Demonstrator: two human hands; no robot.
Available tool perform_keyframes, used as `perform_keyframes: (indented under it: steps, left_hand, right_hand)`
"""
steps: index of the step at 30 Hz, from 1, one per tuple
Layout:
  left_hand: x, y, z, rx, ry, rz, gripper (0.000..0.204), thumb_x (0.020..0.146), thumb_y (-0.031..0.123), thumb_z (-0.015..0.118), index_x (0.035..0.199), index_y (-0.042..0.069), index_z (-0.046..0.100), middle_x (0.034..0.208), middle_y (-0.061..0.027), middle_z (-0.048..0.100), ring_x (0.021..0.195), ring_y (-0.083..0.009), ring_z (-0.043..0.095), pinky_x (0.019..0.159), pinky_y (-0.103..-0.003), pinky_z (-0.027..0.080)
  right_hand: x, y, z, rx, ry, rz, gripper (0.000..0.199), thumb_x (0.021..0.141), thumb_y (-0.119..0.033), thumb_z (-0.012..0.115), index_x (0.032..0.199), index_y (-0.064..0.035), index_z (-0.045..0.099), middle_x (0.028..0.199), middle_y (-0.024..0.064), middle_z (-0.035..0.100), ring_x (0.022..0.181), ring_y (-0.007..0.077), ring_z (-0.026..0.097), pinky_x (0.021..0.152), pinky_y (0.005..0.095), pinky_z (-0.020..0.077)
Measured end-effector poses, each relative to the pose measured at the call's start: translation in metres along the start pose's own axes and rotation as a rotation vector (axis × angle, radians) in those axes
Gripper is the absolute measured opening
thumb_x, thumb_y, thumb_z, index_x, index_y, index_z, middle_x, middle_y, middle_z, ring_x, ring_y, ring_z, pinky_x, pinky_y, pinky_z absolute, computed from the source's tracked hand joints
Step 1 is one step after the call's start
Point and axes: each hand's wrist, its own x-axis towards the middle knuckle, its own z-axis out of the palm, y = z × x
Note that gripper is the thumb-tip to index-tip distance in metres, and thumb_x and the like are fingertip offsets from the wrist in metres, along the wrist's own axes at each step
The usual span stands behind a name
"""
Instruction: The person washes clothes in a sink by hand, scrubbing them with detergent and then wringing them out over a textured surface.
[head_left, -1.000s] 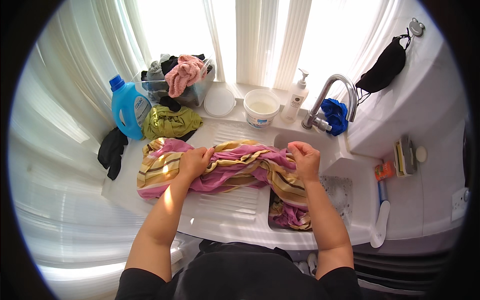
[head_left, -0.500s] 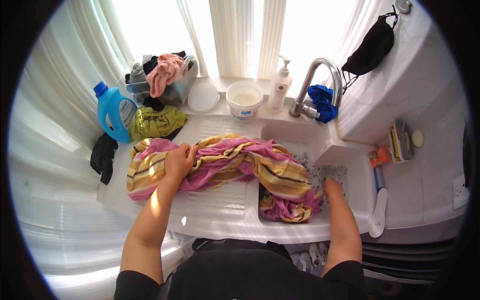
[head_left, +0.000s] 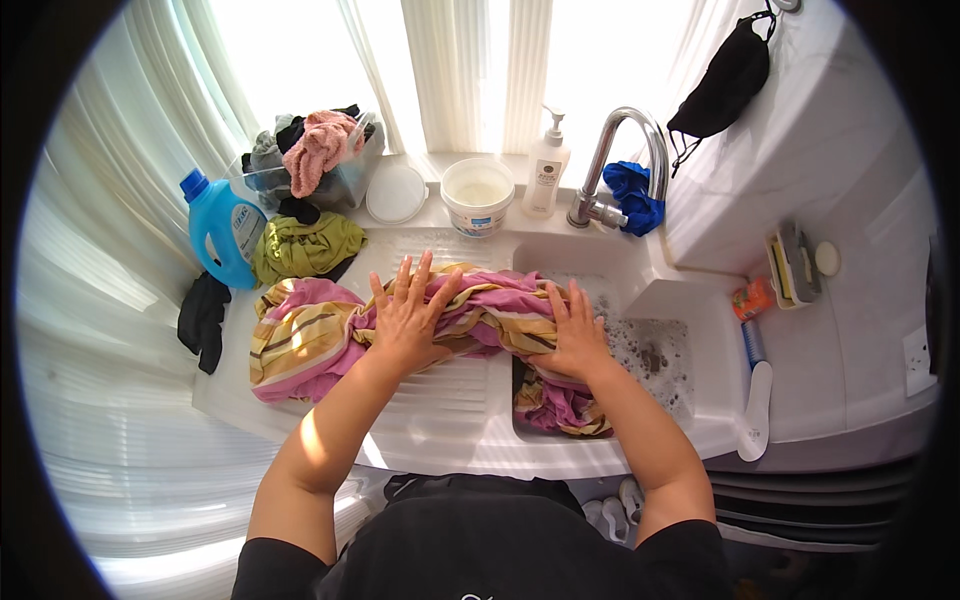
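A long bunched cloth (head_left: pixel 300 350), striped pink, yellow and brown, lies across the ribbed washboard (head_left: pixel 440 395). Its right end hangs into the sink basin (head_left: pixel 680 330), where there is foamy water. My left hand (head_left: pixel 405 320) rests on the middle of the cloth, palm down, fingers spread. Farther right, my right hand (head_left: pixel 572 335) lies over the cloth at the basin's edge, its fingers also stretched and apart. Neither hand grips the fabric. The part of the cloth beneath my palms is hidden.
Along the back stand a white tub (head_left: pixel 478 200), a pump bottle (head_left: pixel 545 170) and a chrome faucet (head_left: pixel 600 205) beside a blue cloth (head_left: pixel 635 200). At left are a blue detergent jug (head_left: pixel 215 235), green cloth (head_left: pixel 310 245) and a clothes bin (head_left: pixel 350 185). A brush (head_left: pixel 757 410) lies at right.
My right hand has come up out of the foamy water onto the cloth. My left hand has shifted right and opened from its hold on the cloth. The view has shifted slightly.
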Motion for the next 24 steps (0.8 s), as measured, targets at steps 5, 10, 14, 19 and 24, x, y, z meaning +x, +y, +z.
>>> perform_keyframes:
  steps: [5, 10, 14, 19, 24]
  left_hand:
    - [-0.044, -0.046, 0.004, 0.003, -0.075, -0.159, 0.114, 0.053, 0.038, 0.087, 0.149, 0.015, 0.031, 0.132, -0.0145, 0.049, 0.124, -0.0322, 0.046, 0.108, -0.065, 0.021]
    - [-0.040, -0.061, 0.015, -0.027, -0.029, -0.096, 0.092, 0.061, 0.029, 0.082, 0.142, 0.012, 0.043, 0.092, -0.0107, 0.065, 0.092, -0.0302, 0.062, 0.106, -0.053, 0.032]
    - [-0.023, -0.090, 0.001, -0.462, -0.028, -0.136, 0.052, 0.072, 0.021, 0.074, 0.122, 0.007, 0.064, 0.082, -0.0087, 0.069, 0.077, -0.0205, 0.063, 0.089, -0.037, 0.045]
    - [0.002, -0.149, -0.034, -1.093, -0.300, -0.420, 0.027, 0.084, 0.018, 0.064, 0.105, 0.002, 0.071, 0.087, -0.0015, 0.071, 0.076, -0.0084, 0.057, 0.072, -0.027, 0.047]
    - [0.029, -0.127, -0.034, -0.393, -0.203, -0.517, 0.033, 0.081, 0.029, 0.066, 0.095, -0.001, 0.070, 0.084, -0.0138, 0.067, 0.080, -0.0284, 0.062, 0.083, -0.036, 0.048]
  right_hand:
    - [-0.011, 0.078, 0.044, 0.422, 0.112, 0.054, 0.080, 0.067, -0.034, 0.082, 0.135, -0.0148, 0.046, 0.117, 0.0214, 0.060, 0.111, 0.0379, 0.056, 0.092, 0.0432, 0.0468]
    - [-0.009, 0.056, -0.001, 0.363, 0.449, 0.044, 0.029, 0.070, -0.029, 0.077, 0.086, -0.0061, 0.067, 0.079, 0.0196, 0.066, 0.076, 0.0405, 0.063, 0.068, 0.0455, 0.0504]
    - [-0.008, 0.023, -0.097, 0.262, 0.446, -0.123, 0.031, 0.068, -0.032, 0.079, 0.081, -0.0052, 0.069, 0.077, 0.0185, 0.066, 0.074, 0.0380, 0.064, 0.066, 0.0424, 0.0510]
    - [0.028, 0.020, -0.154, 0.199, 0.240, -0.076, 0.045, 0.068, -0.047, 0.079, 0.078, -0.0034, 0.069, 0.071, 0.0167, 0.066, 0.070, 0.0345, 0.066, 0.064, 0.0416, 0.0508]
    - [0.079, 0.046, -0.078, -0.163, 0.282, -0.030, 0.051, 0.073, -0.054, 0.073, 0.088, -0.0054, 0.071, 0.080, 0.0138, 0.068, 0.079, 0.0334, 0.066, 0.074, 0.0427, 0.0514]
